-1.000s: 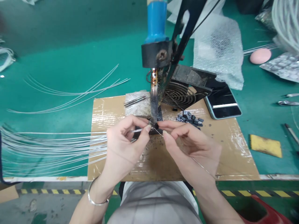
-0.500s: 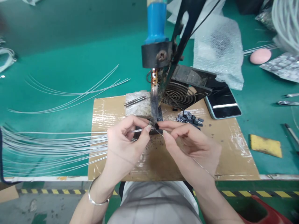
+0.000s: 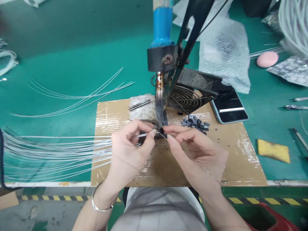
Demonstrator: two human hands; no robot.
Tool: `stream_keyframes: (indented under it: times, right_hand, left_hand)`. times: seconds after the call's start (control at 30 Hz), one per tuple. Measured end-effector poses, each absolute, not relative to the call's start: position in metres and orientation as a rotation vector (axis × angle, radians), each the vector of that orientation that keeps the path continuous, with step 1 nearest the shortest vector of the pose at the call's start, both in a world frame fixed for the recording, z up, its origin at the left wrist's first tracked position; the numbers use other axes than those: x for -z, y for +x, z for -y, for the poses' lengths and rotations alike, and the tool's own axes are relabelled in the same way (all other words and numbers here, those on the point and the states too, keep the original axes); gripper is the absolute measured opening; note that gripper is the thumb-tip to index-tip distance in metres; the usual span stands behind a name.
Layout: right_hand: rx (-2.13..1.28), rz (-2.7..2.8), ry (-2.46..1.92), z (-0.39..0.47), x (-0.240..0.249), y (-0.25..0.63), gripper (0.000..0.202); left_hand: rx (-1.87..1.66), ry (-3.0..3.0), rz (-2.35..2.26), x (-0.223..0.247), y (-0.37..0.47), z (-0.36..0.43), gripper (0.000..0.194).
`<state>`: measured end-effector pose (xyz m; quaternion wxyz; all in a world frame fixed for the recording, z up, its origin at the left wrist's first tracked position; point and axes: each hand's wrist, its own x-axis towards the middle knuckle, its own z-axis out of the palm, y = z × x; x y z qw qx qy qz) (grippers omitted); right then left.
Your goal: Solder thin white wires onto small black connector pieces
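Thumb and fingertips of my left hand [image 3: 134, 144] pinch the end of a thin white wire, just below the metal tip of a soldering iron [image 3: 159, 106] with a blue handle. Close on the right, my right hand [image 3: 197, 150] has thumb and forefinger closed on a thin solder wire [image 3: 207, 171], which runs back under the palm. A small black part [image 3: 160, 130] sits between the two sets of fingertips, partly hidden by them. Many white wires [image 3: 62, 149] lie to the left of my left hand.
Brown cardboard [image 3: 192, 170] lies under my hands. Behind it stands a black fan [image 3: 186, 96]; small black parts [image 3: 196, 123] are piled before it. A phone [image 3: 229, 106], yellow sponge [image 3: 273, 150] and bubble-wrap bag [image 3: 223, 51] are on the right. Metal rods [image 3: 139, 105] rest on a pale block.
The view has shifted very slightly. Both hands keep nearly the same pose under the iron tip, with no clear movement of what they hold.
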<state>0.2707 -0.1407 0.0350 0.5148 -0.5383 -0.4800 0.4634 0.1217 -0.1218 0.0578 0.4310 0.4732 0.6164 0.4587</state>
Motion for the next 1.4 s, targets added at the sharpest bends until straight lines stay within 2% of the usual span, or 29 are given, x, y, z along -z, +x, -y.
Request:
stream_keyframes:
  times: [1.4]
  right_hand:
    - [-1.05, 1.208, -1.287, 0.1429, -0.0316, 0.2698, 0.019]
  left_hand:
    - [-1.114, 1.226, -1.566, -0.058, 0.1213, 0.1196, 0.012]
